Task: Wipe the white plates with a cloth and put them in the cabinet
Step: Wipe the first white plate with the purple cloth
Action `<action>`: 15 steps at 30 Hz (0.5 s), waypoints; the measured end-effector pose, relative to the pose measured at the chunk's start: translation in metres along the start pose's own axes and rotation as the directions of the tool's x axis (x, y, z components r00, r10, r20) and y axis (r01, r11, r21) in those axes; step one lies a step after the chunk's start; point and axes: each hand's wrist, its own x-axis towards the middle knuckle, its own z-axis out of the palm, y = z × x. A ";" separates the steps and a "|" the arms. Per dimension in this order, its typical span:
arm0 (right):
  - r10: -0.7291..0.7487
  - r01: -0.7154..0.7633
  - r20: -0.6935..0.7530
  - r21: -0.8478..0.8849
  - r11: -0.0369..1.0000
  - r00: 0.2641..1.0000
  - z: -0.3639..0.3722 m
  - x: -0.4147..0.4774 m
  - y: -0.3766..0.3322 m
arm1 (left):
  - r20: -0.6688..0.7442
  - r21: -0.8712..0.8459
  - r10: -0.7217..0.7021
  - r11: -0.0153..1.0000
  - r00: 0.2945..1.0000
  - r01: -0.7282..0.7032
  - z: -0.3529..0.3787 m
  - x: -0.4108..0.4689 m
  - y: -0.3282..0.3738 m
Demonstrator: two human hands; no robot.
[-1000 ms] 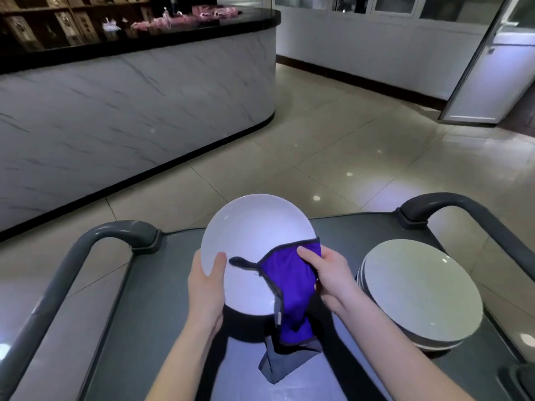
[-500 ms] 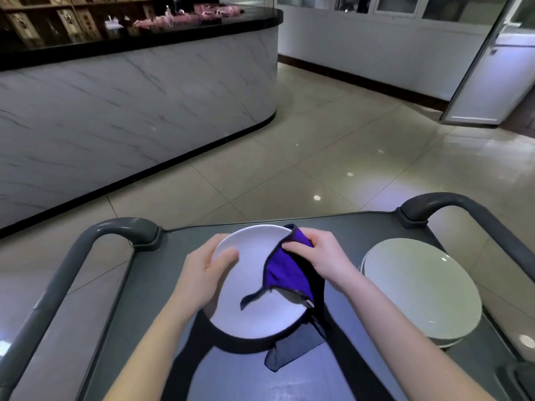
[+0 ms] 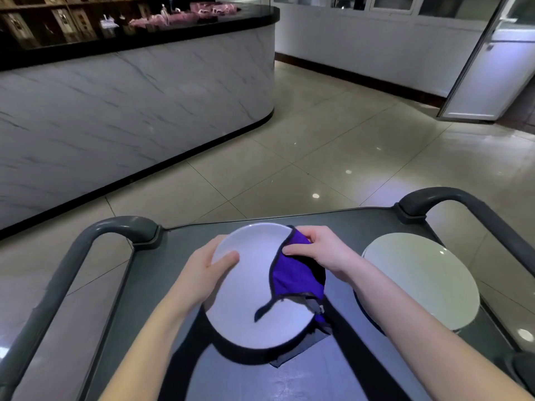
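A white plate (image 3: 249,296) is held just above the grey cart top (image 3: 341,230), lying nearly flat. My left hand (image 3: 207,270) grips its left rim, thumb on the upper face. My right hand (image 3: 321,251) pinches a purple cloth (image 3: 295,277) with dark edging against the plate's right side. The cloth drapes over the rim, and a grey corner hangs below the plate. A stack of white plates (image 3: 419,280) sits on the cart to the right, beside my right forearm.
The cart has curved grey handles at the left (image 3: 86,241) and right (image 3: 463,204). A marble-fronted counter (image 3: 130,111) with a black top stands on the left across the tiled floor. A white door (image 3: 492,68) stands open at the far right.
The plate has tipped from facing me to nearly flat and dropped lower over the cart. My right hand with the cloth has moved up to the plate's far right rim.
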 end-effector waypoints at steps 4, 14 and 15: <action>-0.062 0.090 0.113 -0.266 0.960 0.992 0.010 0.002 -0.010 | 0.111 0.191 0.101 0.974 0.989 -0.121 0.005 0.016 0.013; 0.216 -0.001 -0.250 0.652 0.758 0.944 0.019 -0.018 0.034 | -0.337 -0.607 -0.322 0.792 0.885 0.057 0.047 -0.013 -0.007; 0.228 -0.021 -0.232 0.656 0.754 0.946 0.019 -0.019 0.036 | -0.350 -0.595 -0.311 0.802 0.884 0.046 0.047 -0.012 -0.004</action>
